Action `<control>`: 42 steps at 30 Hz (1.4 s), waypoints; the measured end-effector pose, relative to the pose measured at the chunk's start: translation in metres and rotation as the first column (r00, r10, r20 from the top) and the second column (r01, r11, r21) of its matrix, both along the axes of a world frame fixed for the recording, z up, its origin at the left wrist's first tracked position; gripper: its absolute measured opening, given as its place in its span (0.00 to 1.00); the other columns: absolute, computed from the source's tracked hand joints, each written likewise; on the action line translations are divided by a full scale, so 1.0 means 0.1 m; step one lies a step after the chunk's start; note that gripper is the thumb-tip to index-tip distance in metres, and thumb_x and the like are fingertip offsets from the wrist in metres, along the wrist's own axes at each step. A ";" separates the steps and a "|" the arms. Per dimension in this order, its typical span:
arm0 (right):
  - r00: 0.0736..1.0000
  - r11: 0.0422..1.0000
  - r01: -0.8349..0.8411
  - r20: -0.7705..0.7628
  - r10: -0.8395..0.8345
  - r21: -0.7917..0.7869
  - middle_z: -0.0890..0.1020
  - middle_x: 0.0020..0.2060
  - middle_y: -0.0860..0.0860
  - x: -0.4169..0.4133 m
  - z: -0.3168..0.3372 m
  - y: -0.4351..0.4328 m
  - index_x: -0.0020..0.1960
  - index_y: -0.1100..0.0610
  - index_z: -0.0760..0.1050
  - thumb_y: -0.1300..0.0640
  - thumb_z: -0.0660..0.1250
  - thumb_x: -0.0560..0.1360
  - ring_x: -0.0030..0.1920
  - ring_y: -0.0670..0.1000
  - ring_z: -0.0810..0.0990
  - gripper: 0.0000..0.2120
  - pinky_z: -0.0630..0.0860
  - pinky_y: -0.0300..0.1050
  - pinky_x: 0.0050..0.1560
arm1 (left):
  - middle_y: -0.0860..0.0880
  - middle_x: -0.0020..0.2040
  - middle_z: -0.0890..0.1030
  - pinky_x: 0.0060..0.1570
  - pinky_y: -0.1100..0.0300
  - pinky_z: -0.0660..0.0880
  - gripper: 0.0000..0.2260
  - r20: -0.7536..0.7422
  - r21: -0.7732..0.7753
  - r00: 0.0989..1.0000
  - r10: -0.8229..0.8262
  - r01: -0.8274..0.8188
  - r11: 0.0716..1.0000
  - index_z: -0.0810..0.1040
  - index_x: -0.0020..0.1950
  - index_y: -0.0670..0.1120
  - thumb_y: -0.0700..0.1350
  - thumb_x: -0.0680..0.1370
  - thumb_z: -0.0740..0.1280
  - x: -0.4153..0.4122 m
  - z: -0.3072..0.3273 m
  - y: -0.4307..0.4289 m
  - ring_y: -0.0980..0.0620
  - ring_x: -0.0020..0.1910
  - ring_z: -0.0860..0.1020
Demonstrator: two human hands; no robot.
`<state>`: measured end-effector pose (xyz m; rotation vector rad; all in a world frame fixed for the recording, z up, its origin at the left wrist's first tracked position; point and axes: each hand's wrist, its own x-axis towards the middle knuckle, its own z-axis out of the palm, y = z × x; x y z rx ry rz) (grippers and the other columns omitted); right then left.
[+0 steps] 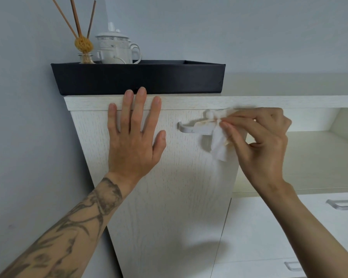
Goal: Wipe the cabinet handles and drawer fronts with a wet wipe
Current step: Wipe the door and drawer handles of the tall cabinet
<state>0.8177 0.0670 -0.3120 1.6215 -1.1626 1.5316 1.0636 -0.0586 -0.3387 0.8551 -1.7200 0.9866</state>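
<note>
A tall white wood-grain cabinet door (169,197) fills the middle of the view. Its silver handle (186,128) sits near the top. My right hand (263,141) pinches a crumpled white wet wipe (218,141) against the right part of that handle, hiding that end. My left hand (133,135) lies flat on the door with straight fingers, the fingertips reaching over the cabinet's top edge.
A black tray (139,79) stands on the cabinet top and holds a white lidded mug (117,49) and a reed diffuser (84,47). An open shelf (309,157) lies to the right. Below it are white drawers with silver handles (344,204) (293,265).
</note>
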 end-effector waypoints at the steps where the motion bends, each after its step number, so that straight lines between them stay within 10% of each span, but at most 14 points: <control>1: 0.999 1.000 -0.014 0.035 0.014 -0.019 0.82 0.50 0.42 0.03 0.02 0.01 0.51 0.50 0.87 0.55 0.75 0.81 0.56 0.51 0.74 0.02 0.68 0.59 0.56 | 0.39 0.85 0.53 0.84 0.39 0.41 0.32 -0.001 0.001 1.000 -0.002 0.002 1.000 0.46 0.88 0.48 0.56 0.88 0.54 0.00 0.00 0.00 0.37 0.85 0.50; 11: 0.995 0.998 -0.017 -0.100 0.023 0.058 0.84 0.55 0.47 0.19 -0.05 -0.13 0.57 0.52 0.86 0.56 0.70 0.84 0.58 0.50 0.73 0.06 0.61 0.48 0.59 | 0.39 0.85 0.53 0.84 0.38 0.42 0.32 0.004 0.010 1.000 -0.005 0.005 1.000 0.46 0.88 0.47 0.55 0.88 0.54 0.00 0.00 0.01 0.37 0.84 0.50; 42: 0.985 0.990 0.134 -0.108 -0.138 -0.045 0.84 0.43 0.47 0.79 0.03 -0.26 0.50 0.50 0.88 0.52 0.74 0.81 0.55 0.56 0.79 0.05 0.65 0.57 0.60 | 0.38 0.84 0.55 0.83 0.35 0.46 0.33 -0.003 -0.017 1.000 -0.012 0.012 1.000 0.48 0.88 0.46 0.54 0.87 0.58 0.00 -0.01 -0.01 0.36 0.84 0.53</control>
